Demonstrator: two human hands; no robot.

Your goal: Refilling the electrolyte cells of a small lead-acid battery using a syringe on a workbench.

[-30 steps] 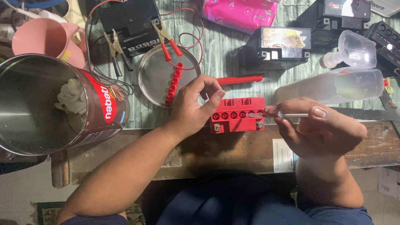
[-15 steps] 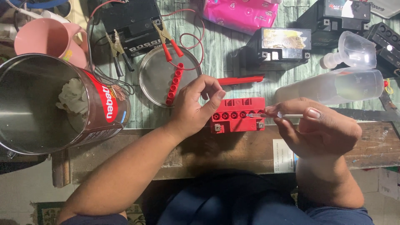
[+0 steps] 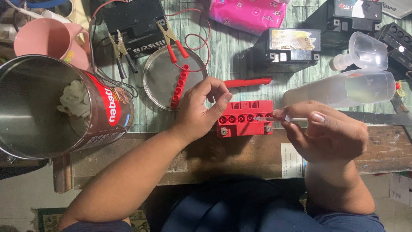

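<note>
1. Nothing has shifted much since before: both hands stay at the red battery [image 3: 245,118] on the tabletop's [image 3: 223,64] near edge.
2. Left hand [image 3: 201,107] steadies its left end, fingers curled against it.
3. Right hand [image 3: 328,131] pinches a thin clear tube [image 3: 274,119] over the holes.
4. Clear bottle [image 3: 343,88] lies right; dish [image 3: 165,79] and tin [image 3: 51,107] left.

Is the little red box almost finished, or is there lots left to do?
Done: the red cap strip is off, lying in the round dish. In hand: the left hand steadies the red battery; the right hand points a clear dropper into a hole. Left: all holes remain uncapped.
</note>
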